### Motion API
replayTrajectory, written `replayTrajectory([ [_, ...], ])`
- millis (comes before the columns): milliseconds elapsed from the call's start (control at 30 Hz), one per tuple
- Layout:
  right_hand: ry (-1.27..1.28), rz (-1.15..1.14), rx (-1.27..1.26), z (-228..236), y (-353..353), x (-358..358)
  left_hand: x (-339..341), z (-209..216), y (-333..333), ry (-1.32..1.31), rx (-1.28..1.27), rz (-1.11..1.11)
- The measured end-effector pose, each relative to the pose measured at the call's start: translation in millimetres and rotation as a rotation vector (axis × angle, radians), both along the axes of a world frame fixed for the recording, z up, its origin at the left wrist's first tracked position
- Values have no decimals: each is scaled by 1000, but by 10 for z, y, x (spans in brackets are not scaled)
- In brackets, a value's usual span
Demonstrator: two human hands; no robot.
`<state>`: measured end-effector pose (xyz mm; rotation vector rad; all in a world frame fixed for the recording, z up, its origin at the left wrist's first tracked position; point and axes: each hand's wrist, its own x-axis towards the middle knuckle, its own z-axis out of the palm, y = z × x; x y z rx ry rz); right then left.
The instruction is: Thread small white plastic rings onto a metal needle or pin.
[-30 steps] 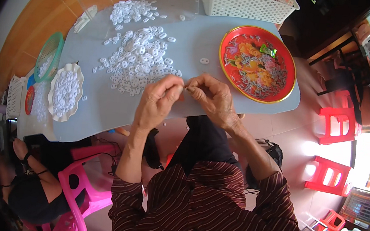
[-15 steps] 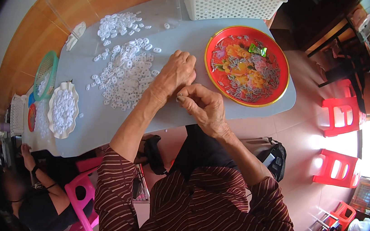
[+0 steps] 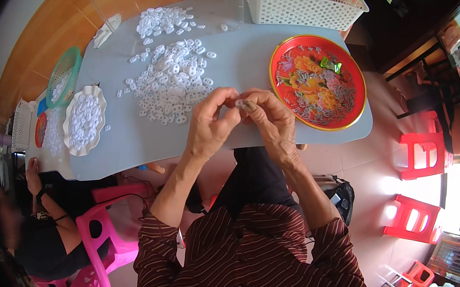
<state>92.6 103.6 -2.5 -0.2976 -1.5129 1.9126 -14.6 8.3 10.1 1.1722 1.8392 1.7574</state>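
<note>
My two hands meet over the near edge of the grey table [image 3: 126, 160]. A small white plastic piece [image 3: 239, 103] shows between their fingertips, mostly covered. My left hand [image 3: 213, 123] is closed in a pinch on it, thumb and forefinger curled together. From the other side my right hand [image 3: 273, 123] pinches at the same piece; anything else in its fingers is hidden. Left of my hands spreads a loose pile of white oval pieces with holes [image 3: 171, 83]. To the right lies a red round tray [image 3: 280, 47] with a flower print, holding many small metal pins [image 3: 325, 100].
A green wrapper [image 3: 330, 65] lies in the tray. At the back stands a white perforated basket [image 3: 290, 11]. A scalloped white dish [image 3: 94, 139] and a green basket [image 3: 72, 63] hold more pieces at left. Another person [image 3: 49, 236] sits at lower left, by a pink chair [image 3: 116, 244].
My left hand has drawn back from beside the pile toward me and met my right hand. The white piece now shows between their fingertips. The whole view has shifted slightly.
</note>
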Motion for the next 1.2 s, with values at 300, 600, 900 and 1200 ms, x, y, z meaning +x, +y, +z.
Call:
replayTrajectory([
  [300,-10,51,-14,-3,0,16,28,113,-98,146,-97,18],
  [600,-85,-44,-38,-3,-43,40,5,108,-38,-331,-111,30],
  [900,-41,-4,-44,-50,-37,2,-7,91,-8,-256,-126,38],
  [1200,-14,-6,-28,-49,-38,1,32,120,-29,-47,-225,13],
])
